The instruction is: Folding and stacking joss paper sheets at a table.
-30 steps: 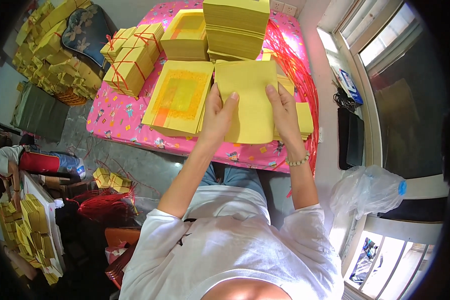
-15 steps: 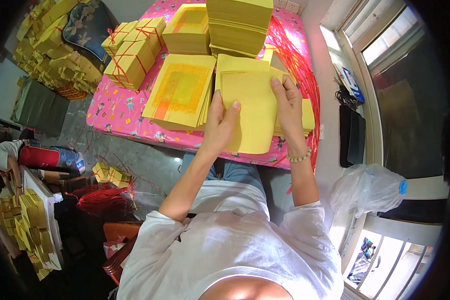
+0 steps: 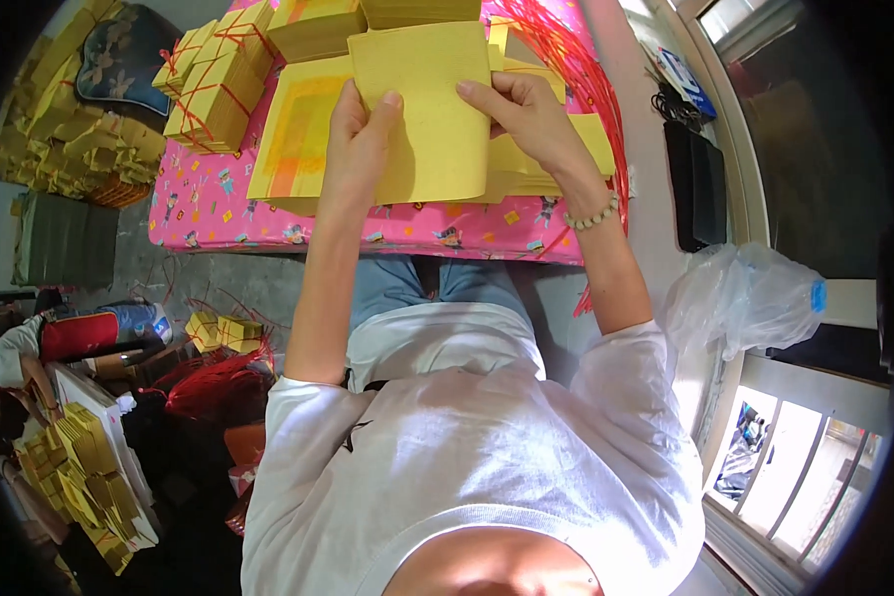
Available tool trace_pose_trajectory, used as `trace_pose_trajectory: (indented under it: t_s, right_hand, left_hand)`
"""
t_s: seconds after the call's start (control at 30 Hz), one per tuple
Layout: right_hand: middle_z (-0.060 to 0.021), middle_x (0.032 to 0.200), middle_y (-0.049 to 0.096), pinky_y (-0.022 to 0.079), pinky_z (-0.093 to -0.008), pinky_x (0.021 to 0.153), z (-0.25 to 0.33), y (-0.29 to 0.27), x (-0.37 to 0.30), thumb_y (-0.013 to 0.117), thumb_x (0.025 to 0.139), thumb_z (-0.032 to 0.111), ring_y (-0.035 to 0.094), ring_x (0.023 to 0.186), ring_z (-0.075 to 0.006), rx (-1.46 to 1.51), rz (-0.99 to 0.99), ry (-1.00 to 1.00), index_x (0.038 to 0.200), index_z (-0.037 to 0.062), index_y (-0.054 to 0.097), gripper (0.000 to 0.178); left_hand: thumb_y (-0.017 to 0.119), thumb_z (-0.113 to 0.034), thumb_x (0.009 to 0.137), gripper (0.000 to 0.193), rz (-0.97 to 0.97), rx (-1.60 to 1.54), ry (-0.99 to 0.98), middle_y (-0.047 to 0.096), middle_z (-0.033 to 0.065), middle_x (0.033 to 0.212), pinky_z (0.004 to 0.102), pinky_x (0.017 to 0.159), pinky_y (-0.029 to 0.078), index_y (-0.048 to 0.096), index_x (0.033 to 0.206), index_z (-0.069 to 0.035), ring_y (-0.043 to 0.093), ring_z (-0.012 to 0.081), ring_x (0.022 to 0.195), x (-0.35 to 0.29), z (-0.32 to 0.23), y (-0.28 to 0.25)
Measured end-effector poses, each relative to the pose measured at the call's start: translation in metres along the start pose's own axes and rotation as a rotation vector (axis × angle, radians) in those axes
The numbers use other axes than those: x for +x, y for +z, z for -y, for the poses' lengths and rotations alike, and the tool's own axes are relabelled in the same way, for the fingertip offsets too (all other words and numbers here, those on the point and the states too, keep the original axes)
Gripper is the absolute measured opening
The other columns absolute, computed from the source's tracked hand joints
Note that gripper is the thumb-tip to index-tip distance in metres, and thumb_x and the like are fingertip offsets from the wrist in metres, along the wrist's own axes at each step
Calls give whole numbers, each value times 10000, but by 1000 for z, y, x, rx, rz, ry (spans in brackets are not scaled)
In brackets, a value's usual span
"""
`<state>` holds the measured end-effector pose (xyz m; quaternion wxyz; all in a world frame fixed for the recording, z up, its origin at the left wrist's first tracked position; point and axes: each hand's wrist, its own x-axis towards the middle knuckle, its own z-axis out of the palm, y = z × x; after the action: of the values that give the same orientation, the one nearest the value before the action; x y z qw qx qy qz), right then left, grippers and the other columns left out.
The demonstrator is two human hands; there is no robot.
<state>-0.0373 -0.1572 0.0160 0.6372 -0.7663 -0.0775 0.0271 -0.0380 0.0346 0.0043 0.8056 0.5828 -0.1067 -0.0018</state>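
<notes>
Both hands hold a yellow paper wad upright above the pink-covered table. My left hand grips its left edge, thumb lying on the near face. At the right edge, my right hand pinches it between thumb and curled fingers; how many sheets it has cannot be seen. Left of the wad lies a stack of yellow paper with an orange printed square, partly covered by my left hand. More yellow paper lies to the right, behind my right wrist.
Yellow bundles tied with red string sit on the pink tablecloth. Red strings hang along its right side. A clear plastic bag is by the window. At lower left, another person leans over a white table with yellow paper.
The view has tilted, so the table appears higher. Both hands still hold the paper; my right hand has shifted its grip on the right edge, and the paper's face now looks like one even sheet.
</notes>
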Motion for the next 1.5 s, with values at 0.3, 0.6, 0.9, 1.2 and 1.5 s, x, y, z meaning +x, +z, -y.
trace_pose_trajectory:
  t_s: [0.3,0.6,0.9,1.2,1.5]
  right_hand:
    - [18,678,615,460,-210,529,-5,-3,-12,658,872,367,539,584,-41,12,18,24,916,11,696,360]
    - [-11,797,675,500,-212,622,-9,-19,-14,664,859,405,631,696,-72,6,27,137,962,28,692,392]
    - [-54,799,683,534,-239,585,-14,-33,-19,678,852,367,646,684,-100,-47,6,157,956,-17,683,398]
    - [12,781,649,526,-191,568,-27,-49,-17,664,873,345,613,680,-42,-39,58,119,987,21,671,343]
    - [10,819,660,530,-211,649,-18,-66,-27,678,867,327,643,731,-80,0,-26,116,987,35,667,317]
  left_hand:
    - [513,-72,930,324,17,-22,-78,591,91,1184,293,895,451,465,1242,1,571,151,1055,6,3,1]
    - [503,-77,940,285,49,-45,-182,602,99,1159,311,888,462,489,1211,10,587,177,1039,24,11,14]
    - [508,-92,943,256,45,45,-301,608,121,1129,319,842,502,514,1174,18,608,192,996,47,21,24]
    - [492,-61,941,216,18,39,-110,612,107,1068,321,786,505,493,1145,11,607,170,940,57,15,41]
    - [539,-101,935,241,23,129,47,611,88,1102,314,854,488,507,1151,0,591,156,999,66,11,57]
